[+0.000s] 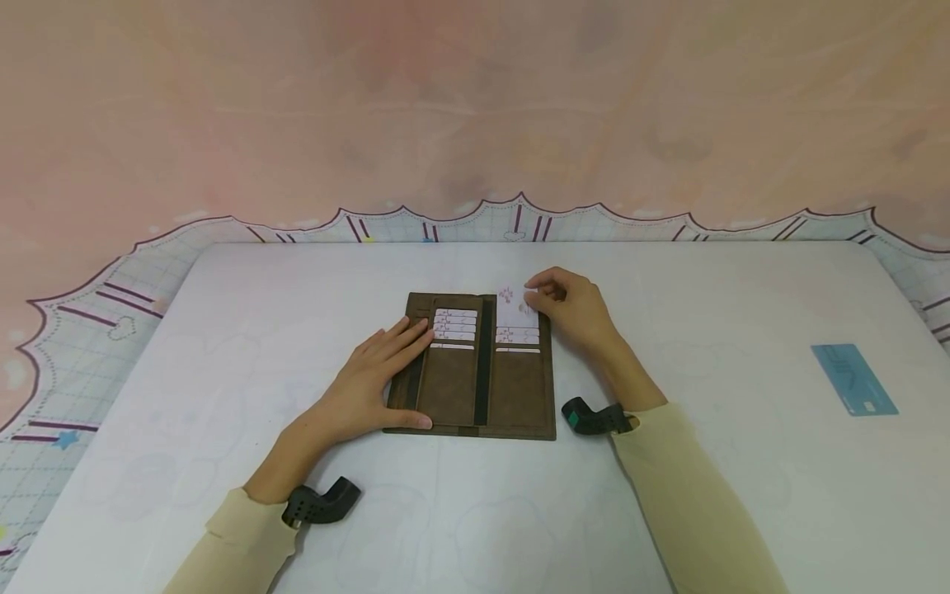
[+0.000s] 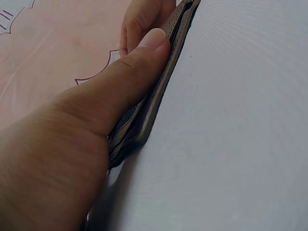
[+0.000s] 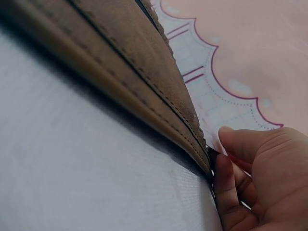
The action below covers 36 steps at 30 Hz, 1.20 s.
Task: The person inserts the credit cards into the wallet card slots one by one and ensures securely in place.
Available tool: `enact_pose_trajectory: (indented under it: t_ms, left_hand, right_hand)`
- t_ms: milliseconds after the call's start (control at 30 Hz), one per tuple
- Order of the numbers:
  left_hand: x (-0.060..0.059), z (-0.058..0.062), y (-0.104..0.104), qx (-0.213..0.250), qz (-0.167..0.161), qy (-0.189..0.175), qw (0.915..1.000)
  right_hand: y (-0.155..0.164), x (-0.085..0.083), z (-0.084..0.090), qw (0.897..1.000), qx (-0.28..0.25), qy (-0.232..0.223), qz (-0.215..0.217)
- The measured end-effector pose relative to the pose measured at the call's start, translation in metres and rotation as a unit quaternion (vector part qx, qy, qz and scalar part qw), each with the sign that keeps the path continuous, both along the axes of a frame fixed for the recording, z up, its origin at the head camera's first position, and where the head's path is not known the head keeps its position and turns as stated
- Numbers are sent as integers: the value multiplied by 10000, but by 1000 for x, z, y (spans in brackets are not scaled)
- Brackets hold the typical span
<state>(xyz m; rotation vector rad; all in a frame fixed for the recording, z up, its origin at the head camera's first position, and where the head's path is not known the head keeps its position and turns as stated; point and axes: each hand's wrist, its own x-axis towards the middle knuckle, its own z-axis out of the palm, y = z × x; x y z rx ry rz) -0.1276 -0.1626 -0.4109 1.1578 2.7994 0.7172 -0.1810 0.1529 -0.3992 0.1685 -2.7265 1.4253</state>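
A brown long wallet [image 1: 512,396] lies open on the white table [image 1: 475,511], with white cards in its upper slots. My left hand [image 1: 389,367] rests flat on the wallet's left half, fingers straight and thumb at the near edge. In the left wrist view the thumb [image 2: 139,62] presses on the wallet's edge [image 2: 149,115]. My right hand [image 1: 536,302] pinches a white patterned card [image 1: 512,312] that stands partly out of the top slot on the right half. The right wrist view shows the wallet's stitched edge [image 3: 144,82] and my curled fingers [image 3: 240,168] beside it.
A light blue card [image 1: 853,379] lies alone on the table at the far right. A pink cloth with a scalloped, grid-patterned border [image 1: 111,330] surrounds the table. Black wrist cameras [image 1: 319,503] sit on both wrists.
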Motion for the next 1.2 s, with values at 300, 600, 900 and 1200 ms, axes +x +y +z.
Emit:
enact_pose_trajectory:
  t_ms: [300,600,900,1200]
  left_hand:
    - [1,0,1,-35,33,-9,10000]
    - [0,-2,0,-50,38,37,10000]
    - [-1,-2,0,-48,36,64,10000]
    - [0,-2,0,-14,21,36,10000]
  right_hand:
    - [0,0,-1,10000,14,31,21]
    - [0,1,-1,10000,52,33,45]
    - [1,1,-1,9999,102,57,88]
    - [1,2,-1,9998,132,108,119]
